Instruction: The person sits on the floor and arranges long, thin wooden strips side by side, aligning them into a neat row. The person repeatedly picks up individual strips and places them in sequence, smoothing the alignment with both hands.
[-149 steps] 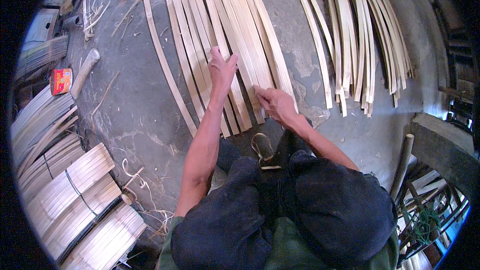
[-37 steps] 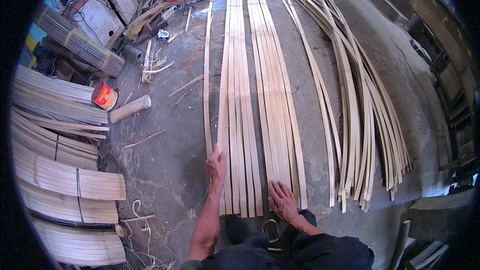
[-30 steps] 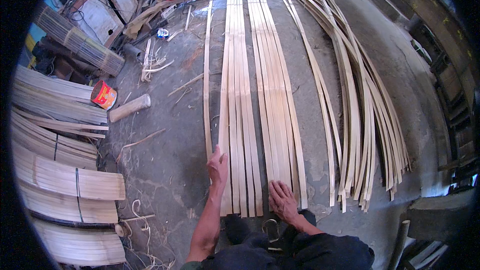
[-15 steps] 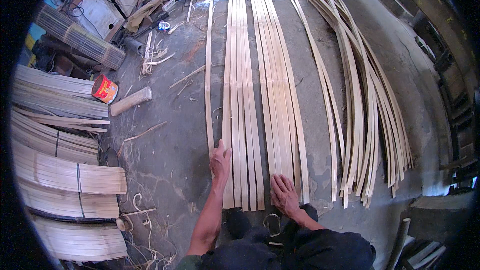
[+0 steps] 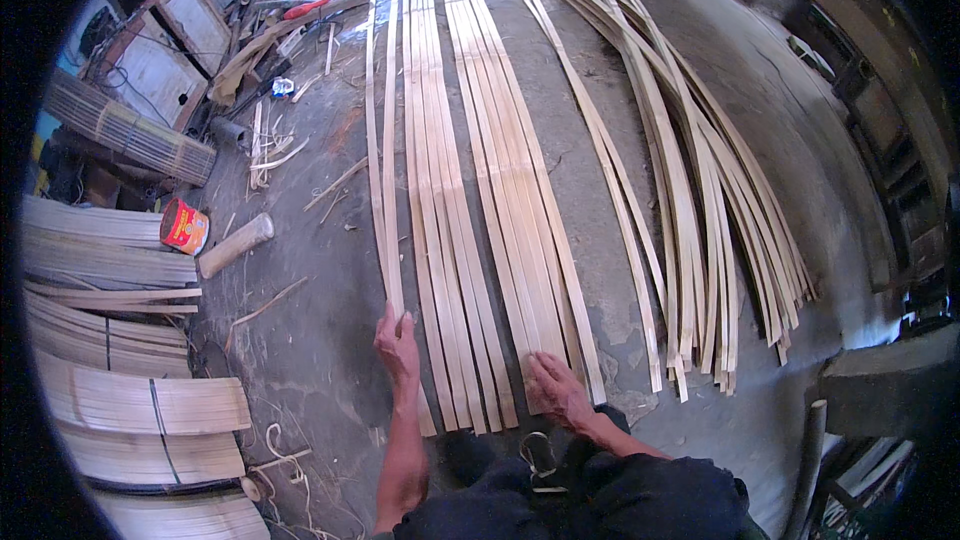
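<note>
Long pale bamboo strips (image 5: 440,140) lie lengthwise on the floor before me in two side-by-side groups. Left of them, two separate bamboo strips (image 5: 391,140) converge at my left hand (image 5: 398,345), which is closed with thumb and fingers around at least one of them. An end of strip shows below that hand. On the near end of the right-hand group (image 5: 525,180), my right hand (image 5: 560,390) lies palm down, fingers extended together over the strips. My fingers partly cover those strip ends.
A loose, crossing pile of strips (image 5: 690,160) spreads to the right. Bundled strips (image 5: 150,405), a red tin (image 5: 185,227) and a short wooden cylinder (image 5: 236,245) are on the left. Farther back sit a rolled slatted mat (image 5: 130,127) and scraps (image 5: 270,150).
The leftmost strip of the left group has come away leftward, beside the single strip. My left hand has closed on the strips; my right stays on its group. The view has shifted.
</note>
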A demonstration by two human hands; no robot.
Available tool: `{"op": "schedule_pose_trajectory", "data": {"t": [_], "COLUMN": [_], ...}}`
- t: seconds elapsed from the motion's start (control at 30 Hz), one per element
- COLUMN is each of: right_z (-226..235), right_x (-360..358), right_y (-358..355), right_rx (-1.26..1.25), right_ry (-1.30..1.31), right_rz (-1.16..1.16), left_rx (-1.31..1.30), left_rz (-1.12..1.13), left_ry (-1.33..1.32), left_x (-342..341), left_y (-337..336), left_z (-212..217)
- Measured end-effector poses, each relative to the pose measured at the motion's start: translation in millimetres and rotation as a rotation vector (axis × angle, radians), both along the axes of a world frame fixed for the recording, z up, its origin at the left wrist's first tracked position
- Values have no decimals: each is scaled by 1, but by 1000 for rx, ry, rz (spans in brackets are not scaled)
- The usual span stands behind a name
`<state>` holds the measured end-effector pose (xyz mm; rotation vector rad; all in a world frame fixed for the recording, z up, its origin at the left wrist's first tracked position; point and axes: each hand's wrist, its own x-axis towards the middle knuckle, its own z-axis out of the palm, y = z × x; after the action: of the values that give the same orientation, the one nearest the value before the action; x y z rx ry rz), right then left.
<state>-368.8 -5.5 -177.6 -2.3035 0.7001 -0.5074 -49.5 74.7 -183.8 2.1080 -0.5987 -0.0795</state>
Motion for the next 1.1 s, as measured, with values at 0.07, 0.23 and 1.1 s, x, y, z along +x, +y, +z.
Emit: {"op": "schedule_pose_trajectory", "data": {"t": [0.07,0.23,1.1], "right_z": [-10,1,-7], "right_x": [-12,-19,-57], "right_y": [-9,-34,-73], "right_rx": [-21,-117,45], "right_ry": [-51,152,120], "right_rz": [-54,-397,-553], "left_rx": [104,279,105], "left_rz": [-23,-46,19], "left_ry": [-3,-34,234], "left_x": [0,0,-4], "left_y": [3,13,-2], "left_z": [-5,-7,-14]}}
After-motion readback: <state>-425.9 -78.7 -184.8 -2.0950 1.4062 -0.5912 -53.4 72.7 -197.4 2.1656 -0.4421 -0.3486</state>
